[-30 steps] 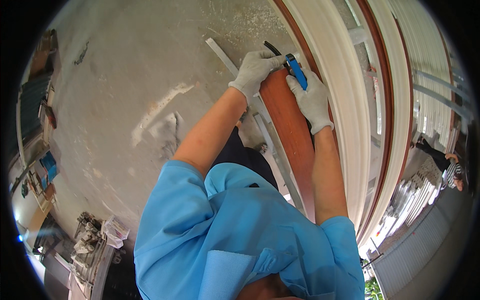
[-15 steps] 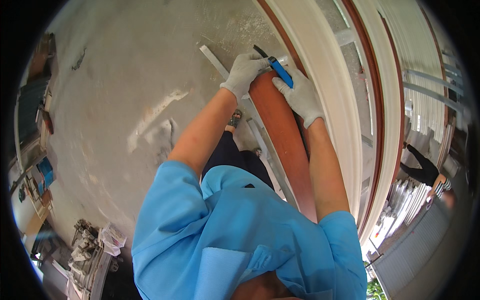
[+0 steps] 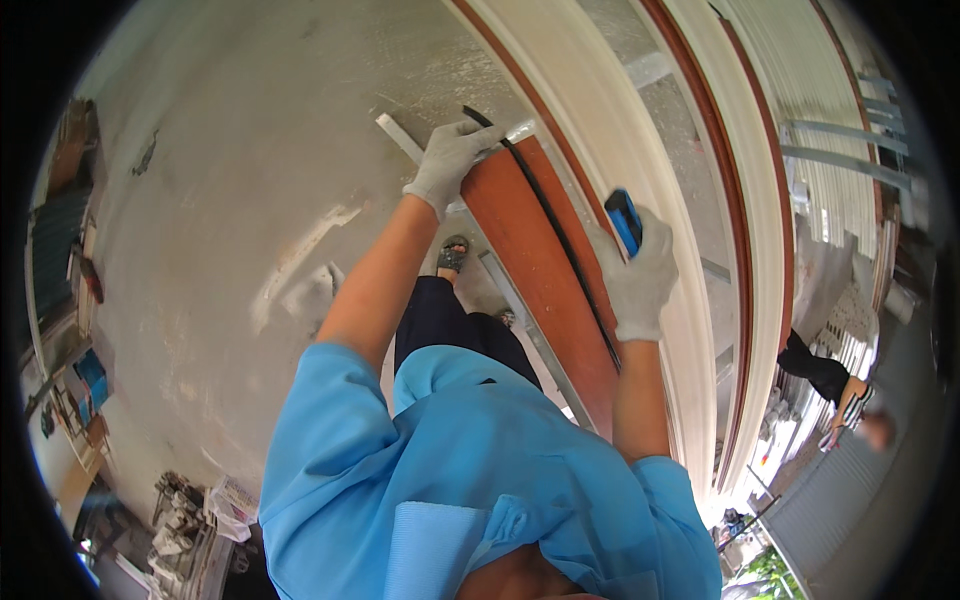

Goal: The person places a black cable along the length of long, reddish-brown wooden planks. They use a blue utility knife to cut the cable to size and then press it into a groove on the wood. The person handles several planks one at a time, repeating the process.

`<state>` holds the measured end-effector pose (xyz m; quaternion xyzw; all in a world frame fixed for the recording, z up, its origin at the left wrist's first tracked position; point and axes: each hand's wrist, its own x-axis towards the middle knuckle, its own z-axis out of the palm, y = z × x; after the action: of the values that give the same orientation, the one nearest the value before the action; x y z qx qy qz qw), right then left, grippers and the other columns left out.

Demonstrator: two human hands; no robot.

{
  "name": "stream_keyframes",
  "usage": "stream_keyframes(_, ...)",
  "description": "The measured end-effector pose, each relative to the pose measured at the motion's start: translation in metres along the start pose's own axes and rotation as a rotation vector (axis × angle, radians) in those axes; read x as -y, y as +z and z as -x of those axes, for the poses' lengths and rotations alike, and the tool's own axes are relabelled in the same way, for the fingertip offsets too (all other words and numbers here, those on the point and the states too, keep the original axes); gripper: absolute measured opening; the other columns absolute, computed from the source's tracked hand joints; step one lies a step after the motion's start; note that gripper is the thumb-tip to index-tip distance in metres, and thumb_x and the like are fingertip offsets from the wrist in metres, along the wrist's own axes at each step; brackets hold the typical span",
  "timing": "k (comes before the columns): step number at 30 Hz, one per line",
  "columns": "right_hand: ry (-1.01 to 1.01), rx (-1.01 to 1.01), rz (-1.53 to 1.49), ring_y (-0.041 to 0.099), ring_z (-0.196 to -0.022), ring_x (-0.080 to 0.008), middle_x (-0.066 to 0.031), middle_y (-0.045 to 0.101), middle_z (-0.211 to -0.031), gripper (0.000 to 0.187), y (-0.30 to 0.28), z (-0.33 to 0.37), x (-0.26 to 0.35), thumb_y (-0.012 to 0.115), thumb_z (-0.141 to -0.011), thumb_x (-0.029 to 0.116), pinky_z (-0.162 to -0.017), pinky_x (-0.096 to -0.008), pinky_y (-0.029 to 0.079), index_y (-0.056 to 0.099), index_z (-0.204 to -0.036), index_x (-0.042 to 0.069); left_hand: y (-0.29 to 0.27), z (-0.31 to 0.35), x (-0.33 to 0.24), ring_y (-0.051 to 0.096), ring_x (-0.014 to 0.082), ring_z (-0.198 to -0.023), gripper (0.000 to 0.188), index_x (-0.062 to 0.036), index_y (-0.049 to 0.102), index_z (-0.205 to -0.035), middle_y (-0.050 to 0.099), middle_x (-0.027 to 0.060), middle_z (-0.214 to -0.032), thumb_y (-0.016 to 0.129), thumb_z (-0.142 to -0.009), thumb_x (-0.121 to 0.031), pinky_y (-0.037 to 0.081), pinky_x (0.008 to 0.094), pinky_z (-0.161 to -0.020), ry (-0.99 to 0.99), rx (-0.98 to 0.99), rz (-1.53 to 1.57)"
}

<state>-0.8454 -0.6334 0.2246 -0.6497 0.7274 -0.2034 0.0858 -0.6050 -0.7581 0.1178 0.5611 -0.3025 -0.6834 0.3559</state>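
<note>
My left hand (image 3: 445, 165), in a pale grey work glove, is closed at the far end of a reddish-brown panel (image 3: 530, 250). Its fingertips pinch a thin black strip (image 3: 546, 210) close to the strip's upper end. That strip runs lengthwise over the panel toward me, and its end sticks out past my fingers. In my right hand (image 3: 640, 280), gloved alike, is a blue utility knife (image 3: 624, 222) with a black end. This hand is over the right edge of the panel, beside the long cream moulding, apart from the strip. Whether the blade is out I cannot tell.
Long cream mouldings (image 3: 590, 90) with brown edges lie to the right on metal bars (image 3: 650, 68). A metal rail (image 3: 535, 325) runs left of the panel. Another person (image 3: 825, 378) is at the far right. Stacked pieces (image 3: 175, 540) stand at lower left on the grey floor (image 3: 230, 200).
My right hand with the knife has drawn back toward me and right, away from the panel's far end. My left hand has shifted slightly left. The black strip now shows along the panel.
</note>
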Motion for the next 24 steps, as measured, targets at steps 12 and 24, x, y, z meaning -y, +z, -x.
stream_keyframes(12, -0.014, 0.145, 0.266, 0.063, -0.1, -0.035, -0.0152, 0.065, -0.105, 0.06, -0.023, -0.012, -0.015, 0.075, -0.087, 0.033, -0.085, -0.0491, 0.052, 0.055, -0.141, 0.017, -0.002, -0.004, 0.003, 0.059, 0.0087, -0.072, 0.022, -0.0008, 0.072, -0.095, 0.067, 0.0016, -0.082, 0.073, -0.095, -0.023, 0.048, 0.0257, -0.066, 0.015, 0.023, 0.034)
stream_keyframes(24, -0.347, 0.357, 0.516, 0.072, -0.077, -0.0279, -0.0109, 0.068, -0.089, 0.046, 0.046, -0.083, 0.057, 0.062, -0.097, 0.026, -0.062, -0.0407, 0.06, 0.056, -0.142, 0.017, 0.007, -0.003, -0.006, 0.059, 0.0104, -0.072, 0.028, 0.003, 0.072, -0.095, 0.067, 0.0033, -0.081, 0.076, -0.092, -0.024, 0.049, 0.0275, -0.064, 0.017, -0.027, 0.038)
